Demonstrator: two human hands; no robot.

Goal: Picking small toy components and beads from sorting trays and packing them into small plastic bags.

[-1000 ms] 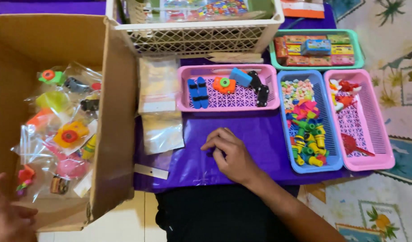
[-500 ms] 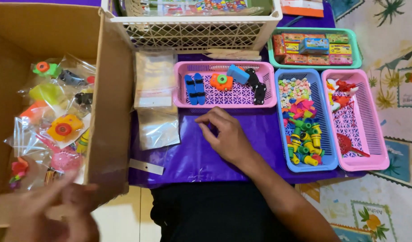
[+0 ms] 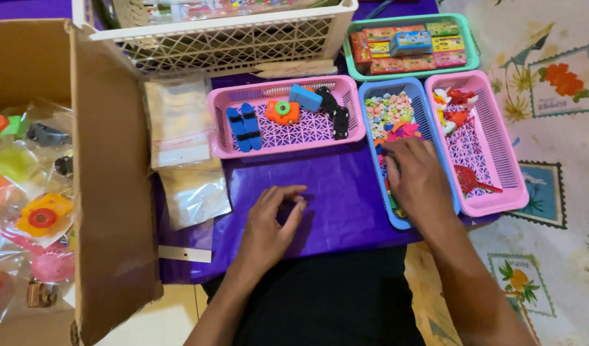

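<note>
My left hand [image 3: 269, 224] rests on the purple sheet [image 3: 345, 186], fingers loosely bent, holding nothing. My right hand [image 3: 417, 176] reaches into the blue basket [image 3: 389, 84] and lies over small colourful toys [image 3: 387, 109]. Its fingertips are buried among them, so whether it grips one is hidden. Just left of that stands a pink basket [image 3: 218, 131] with blue, orange and black toys. On the other side, a second pink basket [image 3: 503, 150] holds red and white pieces.
An open cardboard box [image 3: 108, 192] at left holds bagged toys [image 3: 41, 218]. Empty clear bags [image 3: 179, 122] lie on the sheet beside it. A white lattice basket [image 3: 230, 41] stands at the back and a green basket [image 3: 472, 61] of small boxes at back right.
My left hand has left the cardboard box and come to rest on the purple sheet. My right hand has moved from the sheet into the blue basket.
</note>
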